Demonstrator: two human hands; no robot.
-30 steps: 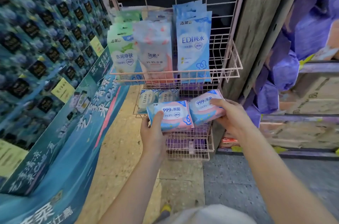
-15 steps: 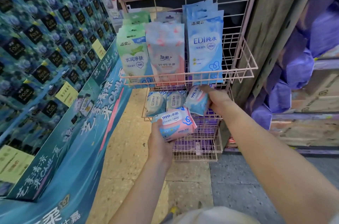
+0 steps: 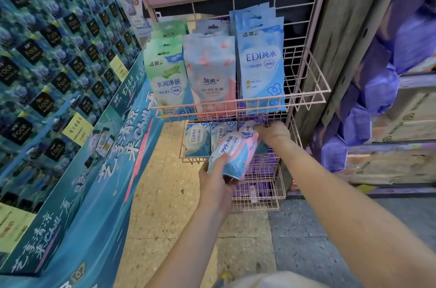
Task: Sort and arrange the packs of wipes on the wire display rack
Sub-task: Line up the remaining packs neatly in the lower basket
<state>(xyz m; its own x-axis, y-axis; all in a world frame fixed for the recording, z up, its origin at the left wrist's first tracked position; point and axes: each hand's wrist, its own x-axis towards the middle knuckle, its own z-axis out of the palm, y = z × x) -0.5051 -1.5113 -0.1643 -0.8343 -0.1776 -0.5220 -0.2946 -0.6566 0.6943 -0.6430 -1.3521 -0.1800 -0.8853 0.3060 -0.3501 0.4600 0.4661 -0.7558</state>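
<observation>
the left hand [image 3: 215,185] grips one pink-and-blue pack [image 3: 233,154] marked "999 杀菌" in front of the wire rack [image 3: 304,96], its long axis tilted from lower left to upper right. the right hand [image 3: 273,133] curls its fingers on a second pack [image 3: 247,126] in the middle basket [image 3: 188,158], beside two upright "edi 纯水" packs [image 3: 197,139]. above stand three rows: green "水润净肤" [image 3: 167,84], pink "99.9% 杀菌" [image 3: 211,80], blue "edi 纯水" [image 3: 260,63].

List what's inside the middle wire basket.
Two blue EDI packs at left; the right hand holds a pink 999 pack beside them. The left hand's second 999 pack hides the rest.
</observation>
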